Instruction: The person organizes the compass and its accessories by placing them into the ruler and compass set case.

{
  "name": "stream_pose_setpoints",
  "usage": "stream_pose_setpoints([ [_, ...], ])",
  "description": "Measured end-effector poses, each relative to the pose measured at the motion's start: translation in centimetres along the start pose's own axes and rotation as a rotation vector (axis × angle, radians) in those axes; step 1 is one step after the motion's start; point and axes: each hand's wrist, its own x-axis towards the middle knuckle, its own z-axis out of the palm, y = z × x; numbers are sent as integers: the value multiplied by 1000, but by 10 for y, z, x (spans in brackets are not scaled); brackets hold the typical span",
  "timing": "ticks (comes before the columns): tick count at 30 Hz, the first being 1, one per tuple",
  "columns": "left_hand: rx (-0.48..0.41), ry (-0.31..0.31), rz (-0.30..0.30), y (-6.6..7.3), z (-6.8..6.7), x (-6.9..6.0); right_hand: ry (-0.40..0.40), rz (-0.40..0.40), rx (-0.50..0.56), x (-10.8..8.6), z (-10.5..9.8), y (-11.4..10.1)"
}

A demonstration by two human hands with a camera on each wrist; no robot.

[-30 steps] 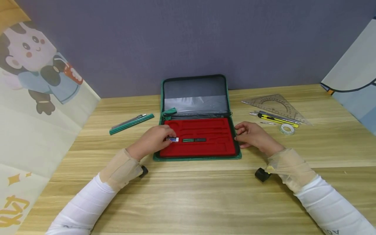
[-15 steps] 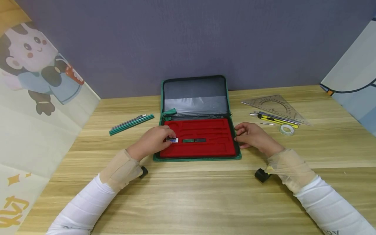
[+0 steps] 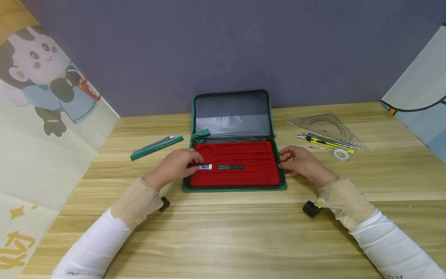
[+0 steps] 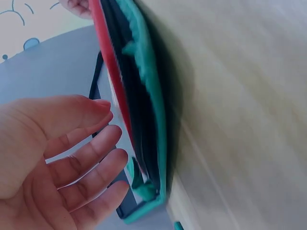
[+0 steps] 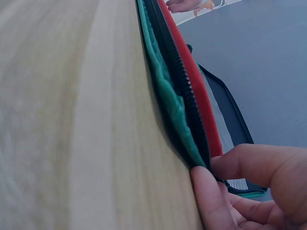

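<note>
Withdrawn slightly toward nine o'clock compared with the earlier frames, the left hand [image 3: 174,164] uncovers more of the eraser [image 3: 206,167]. The eraser lies near nine o'clock on the red insert [image 3: 233,179] of the open case [image 3: 235,190]; a green-and-black piece [image 3: 230,167] lies just beyond it, toward three o'clock. The step in hand appears to be placing the eraser, seemingly at its end. A next move would call for drawing the left hand clear and choosing another loose piece. Left hand: fingers parted and loosely bent, with nothing between them; whether a fingertip still brushes the eraser cannot be told. Right hand [image 3: 299,162]: thumb and finger pinch the case's edge at three o'clock. Farther out from the case: green pencils [image 3: 156,148] toward nine o'clock; a yellow cutter [image 3: 329,144] and tape roll [image 3: 341,155] toward three; a set square [image 3: 331,117] between two and three.
</note>
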Motion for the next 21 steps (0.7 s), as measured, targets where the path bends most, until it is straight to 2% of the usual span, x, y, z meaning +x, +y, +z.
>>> stream_pose_setpoints([
  [9,9,23,-78,-21,-9,-8,-3,7,-4,-1,0,-1],
  [21,9,76,-171,-55,-30,-19,-4,0,7,-2,0,-2],
])
